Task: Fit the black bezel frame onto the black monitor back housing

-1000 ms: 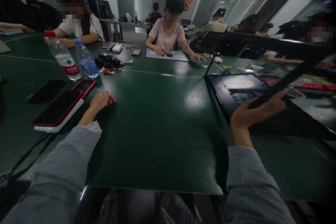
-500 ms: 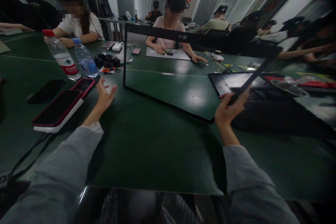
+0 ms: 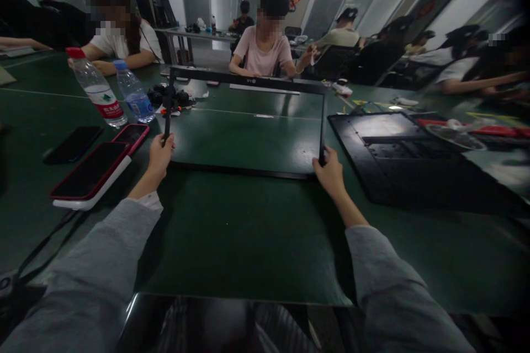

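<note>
A thin black laptop screen bezel [image 3: 248, 170] is held upright over the green table [image 3: 248, 237], tilted a little. The logo on its top bar reads upside down or mirrored. My left hand [image 3: 160, 157] is closed round the bezel's left side near the lower corner. Gripping the right side, also low down, is my right hand [image 3: 330, 170]. Through the frame's opening I see the table top. To the right of my right hand lies a flat black laptop base cover [image 3: 397, 160].
At left stand a red-capped bottle [image 3: 101, 94] and a blue-capped bottle [image 3: 134, 94]. Nearer are a red-edged phone on a white block [image 3: 93, 176] and a black phone [image 3: 73, 144]. Dark small parts [image 3: 171, 98] lie behind. A person [image 3: 265, 44] sits opposite.
My left hand has closed on the bezel's left side, where before it was open and apart. The bezel has swung left and nearer, levelling out. My right hand has moved left and slightly down.
</note>
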Demonstrator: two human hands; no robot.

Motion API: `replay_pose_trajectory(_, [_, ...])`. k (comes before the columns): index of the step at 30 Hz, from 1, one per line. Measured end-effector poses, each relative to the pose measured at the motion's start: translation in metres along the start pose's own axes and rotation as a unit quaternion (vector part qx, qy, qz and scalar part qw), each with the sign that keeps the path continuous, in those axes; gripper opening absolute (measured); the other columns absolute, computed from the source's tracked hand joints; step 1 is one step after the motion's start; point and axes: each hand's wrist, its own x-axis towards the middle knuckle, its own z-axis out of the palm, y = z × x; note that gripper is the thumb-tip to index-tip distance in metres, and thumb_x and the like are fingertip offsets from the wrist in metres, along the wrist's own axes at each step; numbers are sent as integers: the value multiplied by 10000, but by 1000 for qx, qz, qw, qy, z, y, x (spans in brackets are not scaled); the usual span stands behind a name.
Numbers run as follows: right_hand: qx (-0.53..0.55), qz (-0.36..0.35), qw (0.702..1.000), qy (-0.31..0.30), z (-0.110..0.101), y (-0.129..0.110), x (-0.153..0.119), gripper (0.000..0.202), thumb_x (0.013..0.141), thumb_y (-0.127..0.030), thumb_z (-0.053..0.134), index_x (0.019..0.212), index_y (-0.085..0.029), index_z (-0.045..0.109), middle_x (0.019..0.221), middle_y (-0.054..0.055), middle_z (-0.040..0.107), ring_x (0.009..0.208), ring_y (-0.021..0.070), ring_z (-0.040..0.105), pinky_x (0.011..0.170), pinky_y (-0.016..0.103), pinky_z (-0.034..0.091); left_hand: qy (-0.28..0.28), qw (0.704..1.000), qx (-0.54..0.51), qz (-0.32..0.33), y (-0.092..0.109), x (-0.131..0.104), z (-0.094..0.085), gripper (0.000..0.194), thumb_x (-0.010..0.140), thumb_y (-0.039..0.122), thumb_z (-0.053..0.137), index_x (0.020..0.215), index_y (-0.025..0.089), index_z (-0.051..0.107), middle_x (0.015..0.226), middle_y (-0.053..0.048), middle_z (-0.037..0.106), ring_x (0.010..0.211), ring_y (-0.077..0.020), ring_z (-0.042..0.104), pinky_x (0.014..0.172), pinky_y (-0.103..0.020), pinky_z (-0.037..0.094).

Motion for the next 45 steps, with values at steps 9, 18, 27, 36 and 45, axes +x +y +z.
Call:
replay_pose_trajectory(9, [2,22,999,-25,16,38,10,455,816,-379,597,1178,-156,759,1053,161,732,1019,321,679,1018,525,548,-47,953,291,62,-13,-5,-6,400,953,316,551,1261,170,758,1186,-151,752,1127,-335,688,1011,-450,524])
replay_pose_trajectory(18, [-79,6,997,-13,24,51,18,439,810,-356,593,1127,-135,800,953,153,644,1003,327,571,1069,602,492,-51,903,404,133,-22,-5,-4,435,979,400,507,1178,152,804,1190,-214,688,1169,-406,624,1057,-546,509])
replay_pose_trajectory(27, [-91,19,995,-31,28,58,23,472,806,-404,619,1140,-125,802,1049,181,656,1066,353,586,1072,578,481,-58,897,421,122,-28,0,-6,478,985,409,520,1293,157,786,1284,-213,664,1240,-394,619,1092,-527,499])
replay_pose_trajectory(36, [-95,33,993,-55,23,50,17,595,758,-333,598,1312,-171,744,1149,164,676,1095,360,598,1063,597,470,-68,895,428,110,-23,-1,-6,484,961,368,528,1308,133,770,1268,-217,658,1225,-395,631,1066,-513,519])
replay_pose_trajectory(45, [-77,3,995,-60,20,41,15,650,751,-237,576,1383,-141,697,1189,174,708,1102,334,652,1082,570,489,-63,901,416,109,-21,-3,-5,441,956,350,536,1268,154,779,1252,-204,653,1212,-386,628,1083,-519,509])
